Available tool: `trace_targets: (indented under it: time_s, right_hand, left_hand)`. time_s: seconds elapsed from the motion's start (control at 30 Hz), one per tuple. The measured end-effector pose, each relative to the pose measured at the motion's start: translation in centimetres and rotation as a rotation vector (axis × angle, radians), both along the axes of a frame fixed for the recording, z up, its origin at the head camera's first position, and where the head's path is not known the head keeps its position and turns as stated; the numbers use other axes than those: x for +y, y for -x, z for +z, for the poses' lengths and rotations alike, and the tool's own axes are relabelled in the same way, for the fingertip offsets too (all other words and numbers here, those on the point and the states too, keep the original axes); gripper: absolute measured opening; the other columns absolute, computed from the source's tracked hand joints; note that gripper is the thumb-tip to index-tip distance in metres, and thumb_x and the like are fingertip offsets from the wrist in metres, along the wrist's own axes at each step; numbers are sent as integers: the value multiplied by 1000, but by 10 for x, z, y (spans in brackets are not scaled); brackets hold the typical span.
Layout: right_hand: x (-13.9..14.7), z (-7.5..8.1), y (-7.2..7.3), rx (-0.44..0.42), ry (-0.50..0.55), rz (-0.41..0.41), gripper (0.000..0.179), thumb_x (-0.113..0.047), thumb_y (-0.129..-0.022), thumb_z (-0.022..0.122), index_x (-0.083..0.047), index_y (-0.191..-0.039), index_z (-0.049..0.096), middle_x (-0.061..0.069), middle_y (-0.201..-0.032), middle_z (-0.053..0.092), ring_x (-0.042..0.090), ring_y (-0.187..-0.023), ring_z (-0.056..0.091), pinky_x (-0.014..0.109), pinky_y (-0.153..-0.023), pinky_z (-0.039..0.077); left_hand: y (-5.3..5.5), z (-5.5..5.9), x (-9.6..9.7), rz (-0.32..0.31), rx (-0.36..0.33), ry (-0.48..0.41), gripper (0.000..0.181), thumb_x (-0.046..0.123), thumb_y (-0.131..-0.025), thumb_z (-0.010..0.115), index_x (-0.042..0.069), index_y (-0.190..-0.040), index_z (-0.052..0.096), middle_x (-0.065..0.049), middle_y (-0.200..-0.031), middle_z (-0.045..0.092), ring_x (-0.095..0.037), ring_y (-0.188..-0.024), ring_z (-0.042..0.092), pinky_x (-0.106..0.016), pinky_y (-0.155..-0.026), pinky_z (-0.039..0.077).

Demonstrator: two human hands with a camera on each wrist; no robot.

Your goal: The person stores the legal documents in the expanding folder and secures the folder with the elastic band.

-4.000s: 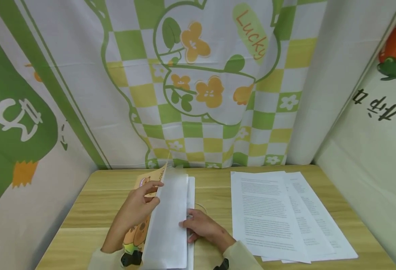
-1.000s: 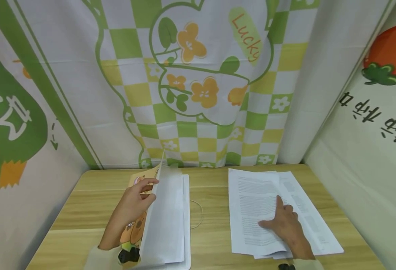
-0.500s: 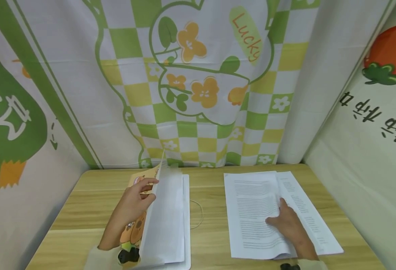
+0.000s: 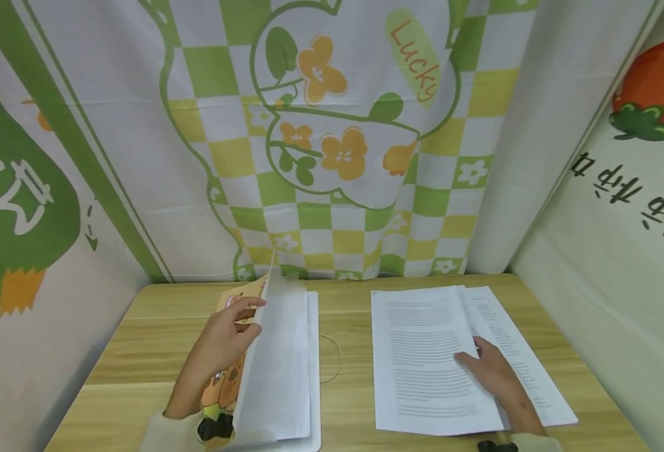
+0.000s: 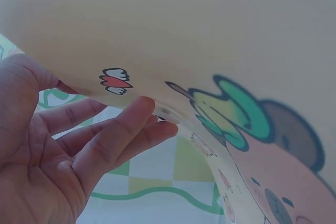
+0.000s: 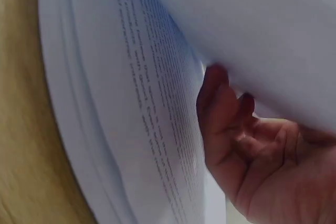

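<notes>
White printed paper (image 4: 422, 361) is pinched by its long edge in the right hand (image 4: 492, 373), the thumb lying over the top face and the other fingers mostly hidden beneath; whether one leaf or several are caught there is hard to tell. At that grip the edge lifts clear of more printed sheets (image 4: 515, 339), which slant out on the hand's far side, partly covered. The pinched paper spreads from the thumb toward the other hand, dense with lines of dark type too small to read, a plain margin round them. Below the grip, a pale sleeve (image 4: 529, 442) and a black wrist strap (image 4: 495, 446) are cut off by the frame. Well across from it, the left hand (image 4: 227, 339) holds a tan cover (image 4: 228, 383) up by its raised edge, some fingertips out of sight behind it; cartoon animals show on its outer side, partly blocked by the hand and forearm. Just beyond those fingers lie cloudy white pages (image 4: 283, 370), and between the two grips a thin cord loop (image 4: 340, 358) curves over the wooden table (image 4: 345, 408).
</notes>
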State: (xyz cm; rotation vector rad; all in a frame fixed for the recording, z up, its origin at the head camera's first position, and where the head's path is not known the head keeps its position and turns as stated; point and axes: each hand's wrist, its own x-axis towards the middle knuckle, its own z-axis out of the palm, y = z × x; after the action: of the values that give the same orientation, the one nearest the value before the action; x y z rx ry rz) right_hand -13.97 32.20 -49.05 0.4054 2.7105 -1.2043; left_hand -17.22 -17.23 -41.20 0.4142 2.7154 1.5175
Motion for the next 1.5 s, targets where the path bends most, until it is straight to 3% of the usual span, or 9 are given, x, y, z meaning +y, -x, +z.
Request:
trace_targets:
  time_s: [0.13,0.27,0.5,0.7,0.9,1.17,1.5]
  right_hand:
    - [3,1,-2,-26,69,14,65,-28,-103,55,12,-151,37,27,-130,60,27,-100,62,44,-91,46]
    - [4,0,-4,-36,128,22,65,-26,-105,51,12,-154,31,26,-131,60,21,-96,62,39,-89,46]
    - [4,-3,-5,-17,137,29,66,-21,-106,47,9,-158,22,31,-144,49,25,-106,59,45,-99,40]
    - [3,-2,-4,-17,142,16,67,-21,-105,49,8,-159,20,31,-145,47,28,-106,60,44,-95,42]
    - [1,-4,-1,-51,192,-66,70,-24,-105,49,4,-161,19,31,-150,42,29,-108,61,36,-84,46]
    - [-13,-10,0,-33,319,-126,73,-23,-104,50,0,-163,15,28,-149,46,20,-99,67,33,-77,53]
    - [-42,-5,0,-1,467,-87,70,-17,-104,50,-2,-164,17,25,-147,51,22,-102,69,34,-78,57]
  left_hand:
    - [0,0,0,-2,9,11,40,2,-98,58,8,-138,62,-20,-142,57,-43,-118,64,-46,-88,59]
    - [0,0,0,-3,14,14,40,1,-98,58,8,-138,62,-20,-142,57,-43,-118,63,-47,-89,58]
    - [0,0,-1,1,26,20,40,1,-98,58,8,-137,62,-19,-141,58,-43,-119,63,-48,-91,57]
    - [0,-1,-1,-3,33,19,40,1,-97,58,8,-137,62,-19,-140,58,-41,-118,64,-47,-90,58]
    - [1,-2,-1,-17,44,22,40,1,-97,58,7,-137,62,-20,-141,58,-41,-116,66,-46,-89,58]
    - [1,-1,-1,-19,37,25,40,1,-98,58,8,-137,62,-21,-141,57,-40,-117,65,-46,-91,58]
    - [1,-2,-2,-19,57,30,40,0,-97,58,6,-137,62,-22,-139,59,-40,-114,67,-46,-88,59]
